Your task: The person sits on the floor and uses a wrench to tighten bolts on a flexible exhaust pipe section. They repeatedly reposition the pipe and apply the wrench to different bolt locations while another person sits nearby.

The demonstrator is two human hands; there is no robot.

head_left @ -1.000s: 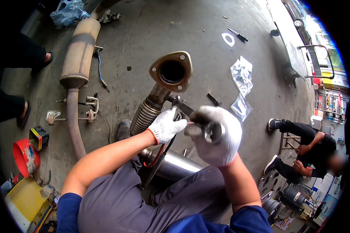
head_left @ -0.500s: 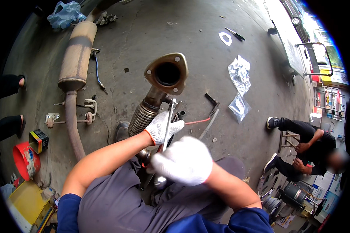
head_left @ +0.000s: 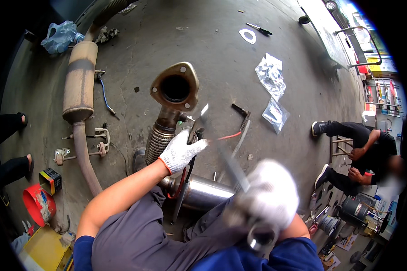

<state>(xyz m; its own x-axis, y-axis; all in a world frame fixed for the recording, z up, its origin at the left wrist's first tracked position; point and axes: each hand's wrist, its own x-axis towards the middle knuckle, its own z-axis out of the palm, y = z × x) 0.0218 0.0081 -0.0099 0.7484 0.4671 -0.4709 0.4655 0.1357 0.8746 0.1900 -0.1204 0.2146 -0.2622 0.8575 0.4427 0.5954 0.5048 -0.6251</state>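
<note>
An exhaust pipe stands between my knees, with a three-bolt-hole flange (head_left: 175, 88), a ribbed flexible section (head_left: 158, 143) and a shiny silver canister (head_left: 205, 193) lower down. Beside the pipe just below the flange, my left hand (head_left: 183, 152), in a white knit glove, closes round a slim dark metal tool (head_left: 181, 201); its exact kind is hidden by the fingers. My right hand (head_left: 271, 194), gloved too and smeared by motion, grips a long silver wrench (head_left: 236, 170) above my right thigh. A round metal end (head_left: 261, 237) shows below that hand.
A rusty muffler (head_left: 80, 86) with its pipe lies at left. Farther off are a white gasket (head_left: 242, 36), a screwdriver (head_left: 259, 29) and clear plastic bags (head_left: 271, 79). A red cable (head_left: 226, 137) lies ahead. One person (head_left: 364, 151) sits at right; another's feet (head_left: 25, 119) show left.
My right hand has swung back right and toward me, carrying the wrench away from the pipe. My left hand stays by the pipe. The whole view has shifted slightly.
</note>
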